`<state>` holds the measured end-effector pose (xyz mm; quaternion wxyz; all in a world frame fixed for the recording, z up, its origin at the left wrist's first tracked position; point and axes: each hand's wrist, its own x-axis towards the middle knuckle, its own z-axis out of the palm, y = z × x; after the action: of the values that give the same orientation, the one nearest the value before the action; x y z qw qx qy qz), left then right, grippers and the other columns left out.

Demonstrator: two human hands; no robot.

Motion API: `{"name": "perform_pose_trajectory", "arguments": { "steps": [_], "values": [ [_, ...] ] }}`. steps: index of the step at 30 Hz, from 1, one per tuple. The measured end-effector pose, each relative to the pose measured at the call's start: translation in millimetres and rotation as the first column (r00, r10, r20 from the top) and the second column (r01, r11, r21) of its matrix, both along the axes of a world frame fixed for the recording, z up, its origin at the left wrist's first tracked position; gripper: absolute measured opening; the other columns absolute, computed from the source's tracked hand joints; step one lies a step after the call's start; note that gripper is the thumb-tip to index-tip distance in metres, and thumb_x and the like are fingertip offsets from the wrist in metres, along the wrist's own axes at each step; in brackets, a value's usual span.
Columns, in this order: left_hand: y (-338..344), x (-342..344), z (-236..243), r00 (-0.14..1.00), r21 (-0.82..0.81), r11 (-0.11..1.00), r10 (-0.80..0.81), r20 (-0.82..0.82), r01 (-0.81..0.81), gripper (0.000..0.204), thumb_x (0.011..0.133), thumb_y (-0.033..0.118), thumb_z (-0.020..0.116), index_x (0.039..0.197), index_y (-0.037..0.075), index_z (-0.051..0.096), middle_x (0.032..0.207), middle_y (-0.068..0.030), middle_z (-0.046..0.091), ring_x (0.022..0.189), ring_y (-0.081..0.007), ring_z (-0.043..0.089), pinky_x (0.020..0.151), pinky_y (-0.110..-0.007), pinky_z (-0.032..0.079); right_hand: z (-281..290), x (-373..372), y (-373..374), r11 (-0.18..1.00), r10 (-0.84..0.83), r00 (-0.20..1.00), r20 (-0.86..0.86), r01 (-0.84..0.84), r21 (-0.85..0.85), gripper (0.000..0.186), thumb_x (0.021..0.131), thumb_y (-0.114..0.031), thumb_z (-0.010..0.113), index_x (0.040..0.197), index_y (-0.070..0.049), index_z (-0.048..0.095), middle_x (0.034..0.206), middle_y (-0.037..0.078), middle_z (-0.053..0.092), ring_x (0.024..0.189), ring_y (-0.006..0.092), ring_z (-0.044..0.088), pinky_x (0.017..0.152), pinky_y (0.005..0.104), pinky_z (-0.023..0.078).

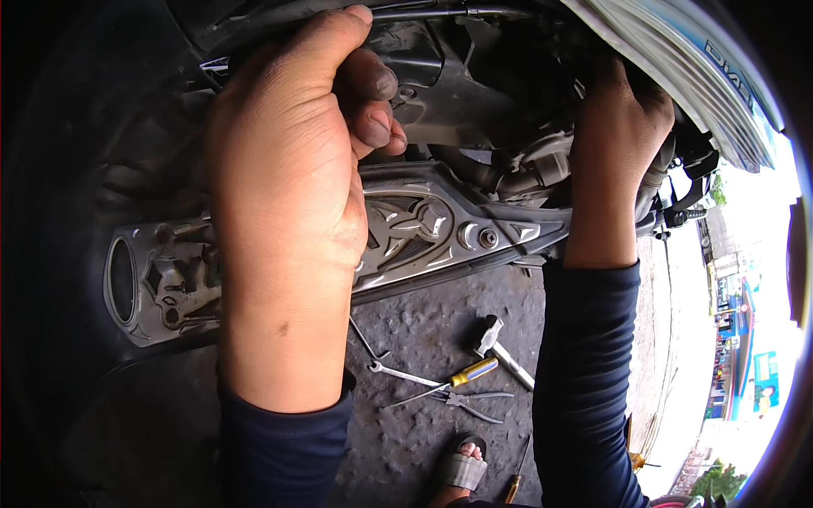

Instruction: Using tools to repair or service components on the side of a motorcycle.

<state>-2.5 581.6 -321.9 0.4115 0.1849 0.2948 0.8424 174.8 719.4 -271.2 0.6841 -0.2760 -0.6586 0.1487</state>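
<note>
Head view: looks down past two forearms in dark blue sleeves into the underside of a motorbike, with bare ground below.
Left hand: the left hand (pixel 284 169) fills the middle left, clenched over a dark plastic panel (pixel 423 80) of the bike; thumb along the top edge, grimy fingertips (pixel 373 102) curled under it.
Hidden by left hand: most of the panel edge it grips and the middle of the silver footrest bracket (pixel 423 229) behind the wrist.
Right hand: the right hand (pixel 618 127) reaches up under the white body cover (pixel 677 51); its fingers vanish into the dark gap, so I cannot tell whether it grips anything or is loose.
Engine area: hoses and grey parts (pixel 533 165) sit between the two hands, too shadowed to tell apart; possibly a hose clamp among them.
Bracket: silver, patterned, runs across the frame from an oval hole at the left to a bolt (pixel 489 238) near the right wrist.
Ground tools: a hammer (pixel 500 347), a yellow-handled screwdriver (pixel 457 377), a spanner (pixel 394 371) and pliers (pixel 470 402) lie close together between the forearms.
Cut off: a sandalled foot (pixel 461 466) and a second screwdriver (pixel 517 478) at the bottom edge, both partly out of frame.
Left side: black, a tyre by its curve, detail lost.
Right rim: overexposed street, bent by the lens.
</note>
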Motion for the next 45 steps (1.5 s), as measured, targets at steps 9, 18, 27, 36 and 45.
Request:
{"name": "perform_pose_trajectory", "arguments": {
  "steps": [9, 18, 27, 36, 45],
  "values": [
    [-19, 49, -7, 0.407, 0.212, 0.831, 0.454, -0.793, -0.514, 0.020, 0.098, 0.009, 0.069, 0.116, 0.000, 0.072, 0.104, -0.0081, 0.073, 0.089, -0.0149, 0.069, 0.080, -0.031, 0.055, 24, -17, -13, 0.992, 0.124, 0.992, 0.010, -0.124, 0.000, 0.027, 0.093, -0.011, 0.070, 0.112, 0.007, 0.071, 0.106, 0.016, 0.075, 0.100, 0.0230, 0.068, 0.090, 0.0323, 0.052],
    [47, 60, 17, -0.455, 0.641, 0.630, 0.459, -0.763, -0.439, 0.031, 0.086, 0.000, 0.071, 0.117, 0.001, 0.073, 0.117, -0.0170, 0.074, 0.111, -0.0313, 0.071, 0.098, -0.037, 0.053, 11, -16, -5, 0.976, 0.189, 0.965, -0.181, -0.205, -0.072, 0.023, 0.076, 0.009, 0.054, 0.094, 0.013, 0.067, 0.087, 0.027, 0.073, 0.086, 0.0411, 0.072, 0.080, 0.0400, 0.054],
    [72, 68, 14, -0.455, 0.709, 0.456, 0.551, -0.699, -0.537, 0.020, 0.083, 0.002, 0.075, 0.102, 0.003, 0.079, 0.102, -0.0098, 0.078, 0.092, -0.0275, 0.072, 0.087, -0.035, 0.055, 15, -11, 11, 0.991, 0.101, 0.995, -0.018, -0.099, 0.088, 0.026, 0.090, -0.009, 0.060, 0.105, 0.011, 0.067, 0.103, 0.032, 0.071, 0.102, 0.0482, 0.066, 0.090, 0.0432, 0.053],
    [81, 80, 14, -0.255, 0.611, 0.456, 0.626, -0.737, -0.648, 0.016, 0.081, 0.001, 0.076, 0.097, 0.002, 0.080, 0.096, -0.0140, 0.078, 0.086, -0.0235, 0.073, 0.082, -0.034, 0.056, 10, -15, -2, 0.948, 0.318, 0.928, -0.193, -0.314, 0.051, 0.021, 0.091, -0.005, 0.060, 0.103, 0.011, 0.067, 0.095, 0.025, 0.073, 0.092, 0.0349, 0.070, 0.084, 0.0372, 0.053],
    [87, 73, 15, -0.212, 0.612, 0.476, 0.654, -0.727, -0.631, 0.015, 0.080, 0.001, 0.076, 0.095, 0.001, 0.080, 0.087, -0.0161, 0.078, 0.078, -0.0229, 0.075, 0.076, -0.032, 0.057, 13, -11, 22, 0.606, -0.759, 0.534, 0.373, 0.370, 0.704, 0.024, 0.085, -0.013, 0.061, 0.101, -0.002, 0.076, 0.098, 0.016, 0.074, 0.096, 0.0362, 0.069, 0.086, 0.0452, 0.052]
  ]
}}
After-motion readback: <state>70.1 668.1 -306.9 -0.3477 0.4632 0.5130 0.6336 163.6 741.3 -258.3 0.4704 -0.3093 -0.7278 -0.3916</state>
